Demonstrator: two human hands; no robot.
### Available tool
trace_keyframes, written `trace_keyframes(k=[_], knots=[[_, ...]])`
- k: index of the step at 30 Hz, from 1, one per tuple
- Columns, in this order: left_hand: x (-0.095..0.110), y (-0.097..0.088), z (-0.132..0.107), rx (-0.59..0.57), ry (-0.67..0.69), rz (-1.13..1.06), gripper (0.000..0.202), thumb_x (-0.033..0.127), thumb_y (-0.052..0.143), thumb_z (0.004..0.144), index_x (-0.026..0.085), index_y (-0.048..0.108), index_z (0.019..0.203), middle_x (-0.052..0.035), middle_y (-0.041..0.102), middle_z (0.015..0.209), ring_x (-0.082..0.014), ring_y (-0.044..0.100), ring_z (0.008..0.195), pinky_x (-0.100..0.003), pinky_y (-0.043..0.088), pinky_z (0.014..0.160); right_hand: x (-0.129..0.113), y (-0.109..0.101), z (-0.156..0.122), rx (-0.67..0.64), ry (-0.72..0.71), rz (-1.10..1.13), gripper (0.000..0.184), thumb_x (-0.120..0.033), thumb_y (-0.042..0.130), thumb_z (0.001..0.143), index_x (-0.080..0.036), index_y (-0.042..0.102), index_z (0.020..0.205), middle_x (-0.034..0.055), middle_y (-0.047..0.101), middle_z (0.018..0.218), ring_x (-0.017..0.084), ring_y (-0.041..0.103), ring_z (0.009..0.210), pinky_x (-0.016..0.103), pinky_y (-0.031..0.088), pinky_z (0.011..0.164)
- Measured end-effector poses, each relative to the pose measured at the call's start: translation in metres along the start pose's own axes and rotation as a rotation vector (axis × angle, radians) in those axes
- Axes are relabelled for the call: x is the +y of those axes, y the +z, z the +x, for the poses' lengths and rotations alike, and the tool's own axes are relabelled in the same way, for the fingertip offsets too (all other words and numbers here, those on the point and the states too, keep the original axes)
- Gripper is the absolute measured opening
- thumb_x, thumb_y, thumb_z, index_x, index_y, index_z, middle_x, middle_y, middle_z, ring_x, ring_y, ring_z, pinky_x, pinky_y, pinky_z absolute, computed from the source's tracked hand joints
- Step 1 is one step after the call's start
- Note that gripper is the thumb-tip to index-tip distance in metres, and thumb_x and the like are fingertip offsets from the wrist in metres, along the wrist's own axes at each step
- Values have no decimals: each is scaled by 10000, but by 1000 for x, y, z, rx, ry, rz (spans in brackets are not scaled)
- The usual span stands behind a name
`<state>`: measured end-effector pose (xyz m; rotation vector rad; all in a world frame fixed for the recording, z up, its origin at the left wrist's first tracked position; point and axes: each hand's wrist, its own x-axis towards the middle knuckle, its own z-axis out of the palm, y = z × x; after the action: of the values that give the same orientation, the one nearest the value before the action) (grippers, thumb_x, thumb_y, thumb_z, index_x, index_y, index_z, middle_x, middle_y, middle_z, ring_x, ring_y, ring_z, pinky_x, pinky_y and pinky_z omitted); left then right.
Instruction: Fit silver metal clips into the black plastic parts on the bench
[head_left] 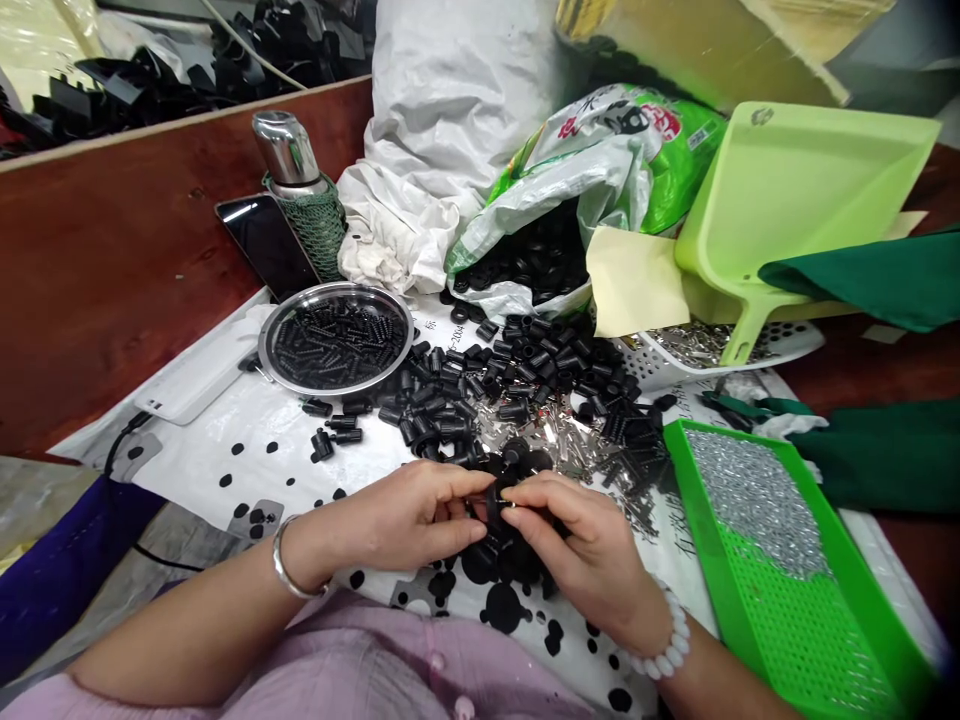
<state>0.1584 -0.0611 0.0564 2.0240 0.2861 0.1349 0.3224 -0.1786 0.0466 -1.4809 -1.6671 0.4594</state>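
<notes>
My left hand (409, 515) has its thumb and fingers closed on a black plastic part (493, 510), partly hidden by the fingertips. Facing it, my right hand (581, 540) pinches a small, thin metal piece (505, 503) against that part; its exact kind is too small to tell. Just beyond both hands lies a heap of black cylindrical plastic sleeves (525, 360). Loose flat metal pieces (551, 435) are scattered beside the heap, and dark ridged pieces (634, 455) lie to their right.
A round metal tray (262, 365) of black ridged pieces stands at left, near a phone (266, 245) and a flask (289, 150). To the right are a green tray (697, 570) with small silvery parts and a light-green dustpan (817, 190). An open bag (622, 180) holds black rings.
</notes>
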Motion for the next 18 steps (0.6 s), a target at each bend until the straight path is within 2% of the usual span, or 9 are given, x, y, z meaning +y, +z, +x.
trace_keyframes(k=[4, 7, 10, 12, 14, 18], knots=[[-4, 4, -2, 100, 68, 343, 178, 142, 411, 872, 151, 578, 934, 0, 581, 685, -111, 506, 589, -217, 369, 557, -2, 3, 3, 9, 20, -2, 91, -140, 551, 828, -178, 613, 884, 11, 621, 747, 115, 589, 675, 236, 488, 606], [-10, 9, -2, 151, 93, 417, 177, 143, 391, 883, 159, 564, 918, -16, 614, 723, -126, 539, 614, -227, 381, 574, -4, 2, 3, 24, -39, -78, 140, -153, 535, 833, -153, 602, 955, 69, 609, 879, 149, 594, 785, 270, 512, 662], [-13, 11, -2, 164, 128, 414, 164, 154, 393, 892, 164, 557, 887, -9, 616, 713, -118, 534, 594, -221, 377, 560, -4, -3, 3, -50, -77, -157, 354, -231, 583, 811, -116, 535, 1142, 157, 518, 1150, 210, 549, 1011, 323, 521, 782], [-13, 12, -3, 173, 148, 420, 161, 152, 401, 888, 157, 561, 875, -1, 594, 676, -111, 514, 565, -218, 365, 537, -3, -6, 4, -143, -102, -179, 485, -267, 599, 802, -117, 463, 1242, 164, 463, 1247, 228, 497, 1112, 345, 497, 866], [-13, 12, -3, 183, 152, 426, 169, 143, 402, 883, 149, 569, 859, 5, 568, 643, -104, 493, 540, -216, 355, 521, -2, -8, 5, -197, -130, -183, 488, -244, 577, 814, -137, 437, 1269, 139, 489, 1231, 212, 500, 1113, 342, 481, 897], [-13, 11, -3, 192, 140, 432, 184, 165, 408, 895, 150, 579, 829, 0, 575, 642, -105, 505, 549, -219, 367, 536, -2, -9, 10, -173, -145, -181, 425, -209, 568, 815, -141, 473, 1223, 109, 563, 1111, 187, 551, 1007, 318, 502, 842]])
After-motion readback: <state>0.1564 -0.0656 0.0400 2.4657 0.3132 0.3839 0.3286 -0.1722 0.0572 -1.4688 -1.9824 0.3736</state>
